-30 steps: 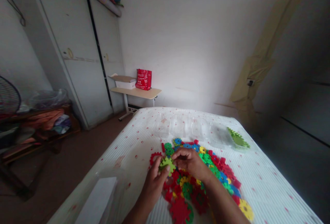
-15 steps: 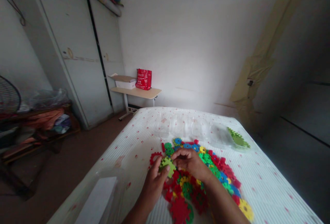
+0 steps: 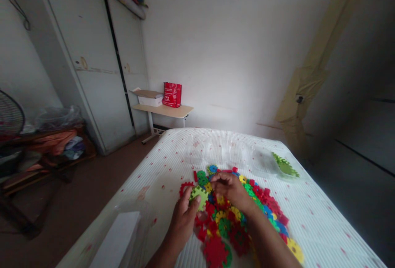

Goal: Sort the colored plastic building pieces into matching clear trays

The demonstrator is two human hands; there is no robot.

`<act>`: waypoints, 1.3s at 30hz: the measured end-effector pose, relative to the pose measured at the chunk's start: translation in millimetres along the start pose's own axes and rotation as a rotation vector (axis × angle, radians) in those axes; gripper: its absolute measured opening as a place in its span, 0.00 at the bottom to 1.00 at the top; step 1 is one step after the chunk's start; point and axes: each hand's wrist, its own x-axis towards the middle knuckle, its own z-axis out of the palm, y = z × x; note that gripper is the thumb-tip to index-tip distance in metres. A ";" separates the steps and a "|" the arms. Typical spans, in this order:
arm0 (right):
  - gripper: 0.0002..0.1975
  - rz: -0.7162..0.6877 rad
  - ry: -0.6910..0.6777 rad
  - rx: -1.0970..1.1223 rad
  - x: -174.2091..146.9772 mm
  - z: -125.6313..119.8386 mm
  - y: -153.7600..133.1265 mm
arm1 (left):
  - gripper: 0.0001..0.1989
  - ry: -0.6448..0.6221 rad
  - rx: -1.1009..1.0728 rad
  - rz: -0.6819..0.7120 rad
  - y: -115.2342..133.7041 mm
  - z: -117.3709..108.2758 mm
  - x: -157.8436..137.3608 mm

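Note:
Between thumb and fingers, my left hand (image 3: 184,210) grips a light green toothed gear piece (image 3: 200,197), its flat face turned up. Just right of it, my right hand (image 3: 230,190) hangs over the heap with curled fingers pressed together. Whatever the fingertips pinch, if anything, is hidden from me. Below both hands spreads a heap of plastic gear pieces (image 3: 224,227) in red, green, blue and yellow. A large red gear (image 3: 215,251) lies at its near end, and a yellow gear (image 3: 295,250) at its right end.
Clear plastic trays (image 3: 237,152) stand along the far side; the rightmost one holds green gear pieces (image 3: 285,167). On the near left lies another clear tray with a white strip (image 3: 119,237) in it. A patterned striped cloth (image 3: 154,169) covers the table.
My right hand has moved slightly right and up, away from the light green gear, uncovering yellow and blue pieces. The left hand still holds the gear, now tilted a little differently.

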 end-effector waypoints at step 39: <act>0.12 0.158 0.145 -1.156 36.5 10.4 -7.9 | 0.21 0.057 0.016 -0.040 18.7 2.9 -2.1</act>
